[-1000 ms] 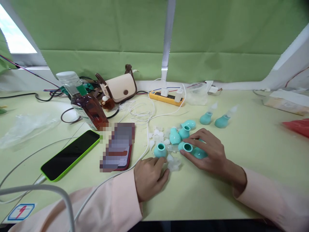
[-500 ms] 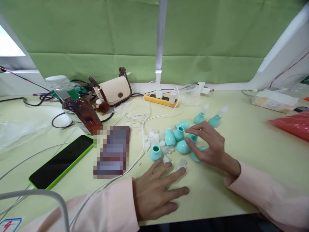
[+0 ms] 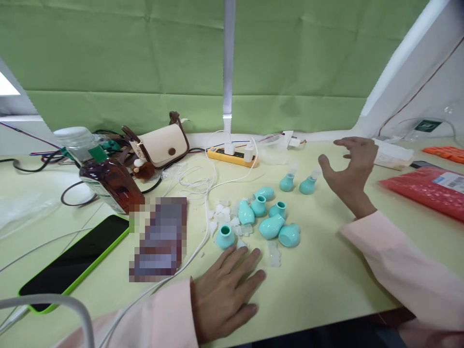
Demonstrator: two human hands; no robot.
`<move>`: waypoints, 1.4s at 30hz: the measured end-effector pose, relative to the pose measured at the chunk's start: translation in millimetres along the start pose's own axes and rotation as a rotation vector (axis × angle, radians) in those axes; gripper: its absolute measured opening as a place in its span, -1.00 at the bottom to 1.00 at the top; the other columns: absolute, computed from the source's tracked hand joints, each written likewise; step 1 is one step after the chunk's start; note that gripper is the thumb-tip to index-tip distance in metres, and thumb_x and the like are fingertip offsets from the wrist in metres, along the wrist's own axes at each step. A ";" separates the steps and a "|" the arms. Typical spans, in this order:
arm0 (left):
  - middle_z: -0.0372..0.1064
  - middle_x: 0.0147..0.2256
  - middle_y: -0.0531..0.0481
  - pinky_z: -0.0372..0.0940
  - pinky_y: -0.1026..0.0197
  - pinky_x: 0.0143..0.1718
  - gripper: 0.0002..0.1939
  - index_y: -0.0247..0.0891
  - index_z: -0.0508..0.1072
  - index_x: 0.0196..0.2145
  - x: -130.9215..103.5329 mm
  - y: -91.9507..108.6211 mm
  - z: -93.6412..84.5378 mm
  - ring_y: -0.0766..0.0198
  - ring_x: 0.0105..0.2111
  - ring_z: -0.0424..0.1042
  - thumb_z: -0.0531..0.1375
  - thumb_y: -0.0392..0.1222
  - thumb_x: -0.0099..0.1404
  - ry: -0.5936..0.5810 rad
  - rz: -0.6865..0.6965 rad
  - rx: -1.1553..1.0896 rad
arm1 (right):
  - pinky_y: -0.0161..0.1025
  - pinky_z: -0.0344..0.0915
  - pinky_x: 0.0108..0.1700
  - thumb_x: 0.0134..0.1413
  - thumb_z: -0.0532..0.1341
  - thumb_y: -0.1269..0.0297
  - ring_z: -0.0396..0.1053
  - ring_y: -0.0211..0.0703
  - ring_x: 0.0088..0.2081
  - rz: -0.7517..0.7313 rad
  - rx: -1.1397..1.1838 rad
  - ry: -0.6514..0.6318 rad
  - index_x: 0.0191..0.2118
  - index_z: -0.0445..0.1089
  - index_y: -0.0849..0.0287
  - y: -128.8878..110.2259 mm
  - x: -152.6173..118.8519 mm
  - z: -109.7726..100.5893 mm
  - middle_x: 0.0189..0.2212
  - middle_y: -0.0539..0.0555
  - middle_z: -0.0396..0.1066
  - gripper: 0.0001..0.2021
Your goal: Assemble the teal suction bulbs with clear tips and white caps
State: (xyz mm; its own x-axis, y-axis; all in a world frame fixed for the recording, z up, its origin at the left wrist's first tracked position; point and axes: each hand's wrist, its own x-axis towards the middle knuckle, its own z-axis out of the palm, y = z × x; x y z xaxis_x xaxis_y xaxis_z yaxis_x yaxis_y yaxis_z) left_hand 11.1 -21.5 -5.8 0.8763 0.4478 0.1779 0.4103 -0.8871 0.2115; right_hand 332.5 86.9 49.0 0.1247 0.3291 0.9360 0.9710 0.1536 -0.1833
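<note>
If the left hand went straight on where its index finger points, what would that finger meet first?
Probably the clear plastic piece just ahead of the left hand, though depth is hard to judge.

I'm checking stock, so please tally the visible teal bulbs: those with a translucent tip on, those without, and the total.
Tipped teal bulbs: 2
Untipped teal bulbs: 7
Total: 9

Light is bright and even; the window (image 3: pixel 7 87) between nine and ten o'clock glares white. Small glints dot the teal bulbs (image 3: pixel 271 227) toward four. Coarse pixelation masks the red-edged phone (image 3: pixel 159 241) at eight. Wide-angle stretching distorts the edges.
</note>
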 end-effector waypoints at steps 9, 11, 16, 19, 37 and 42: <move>-0.01 0.11 -0.11 -0.07 -0.12 0.05 -0.62 -0.20 0.15 0.01 0.3 0.9 -1.3 0.04 0.08 -0.01 -0.03 -0.14 0.22 0.035 0.047 -0.011 | -0.11 0.16 -0.36 -0.32 0.23 0.05 0.19 -0.02 -0.25 0.338 0.056 -0.301 -0.11 0.07 0.12 16.3 -28.0 31.8 -0.17 0.16 0.15 -0.42; -0.01 0.11 -0.11 -0.07 -0.12 0.05 -0.62 -0.20 0.15 0.00 0.2 0.8 -1.4 0.04 0.08 -0.01 -0.03 -0.14 0.21 0.041 0.053 -0.012 | -0.13 0.18 -0.37 -0.33 0.24 0.09 0.22 -0.09 -0.32 0.390 0.131 -0.326 -0.10 0.02 0.11 11.6 -36.5 37.0 -0.21 0.13 0.18 -0.40; 0.04 0.09 -0.12 -0.05 -0.13 0.04 -0.64 -0.20 0.18 -0.03 -0.1 0.0 -1.3 0.04 0.07 0.01 -0.02 -0.18 0.20 0.076 0.041 -0.018 | -0.19 0.18 -0.39 -0.26 0.16 0.31 0.22 -0.21 -0.42 0.487 0.277 -0.255 -0.07 -0.09 0.13 11.0 -51.6 44.7 -0.28 0.08 0.22 -0.44; 0.07 0.07 -0.14 -0.03 -0.12 0.03 -0.66 -0.22 0.19 -0.05 -0.1 0.3 -2.3 0.04 0.06 0.03 -0.01 -0.21 0.19 0.098 0.042 -0.017 | -0.20 0.16 -0.41 -0.21 0.06 0.41 0.21 -0.21 -0.45 0.502 0.299 -0.220 -0.11 -0.06 0.14 16.0 -57.7 48.4 -0.35 0.06 0.25 -0.56; 0.30 -0.47 -0.11 0.18 0.19 -0.48 -0.85 -0.33 0.31 -0.39 -3.0 3.9 -1.4 0.20 -0.43 0.25 0.01 -0.21 0.16 0.491 -0.010 -0.153 | -0.16 0.13 -0.35 0.06 -0.02 0.41 0.30 -0.18 -0.39 -0.750 0.377 -0.312 -0.05 0.13 0.23 -97.7 -50.2 -43.8 -0.39 0.09 0.37 -0.71; 0.19 -0.64 -0.01 0.01 0.25 -0.63 -0.57 -0.30 0.25 -0.58 -2.9 1.7 2.3 0.27 -0.60 0.16 -0.05 0.14 0.13 0.561 -0.080 -0.145 | -0.16 0.07 -0.44 0.07 -0.16 0.52 0.27 -0.14 -0.37 -0.997 0.462 -0.517 -0.13 0.21 0.43 -130.2 -65.9 -59.6 -0.30 0.21 0.38 -0.69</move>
State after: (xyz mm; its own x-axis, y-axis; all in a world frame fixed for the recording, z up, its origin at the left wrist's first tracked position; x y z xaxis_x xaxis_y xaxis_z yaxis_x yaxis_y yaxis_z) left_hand 9.8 -24.6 -8.1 0.5597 0.5387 0.6297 0.3964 -0.8413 0.3674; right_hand 210.0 -10.3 29.1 -0.8342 0.1938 0.5163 0.4168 0.8346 0.3602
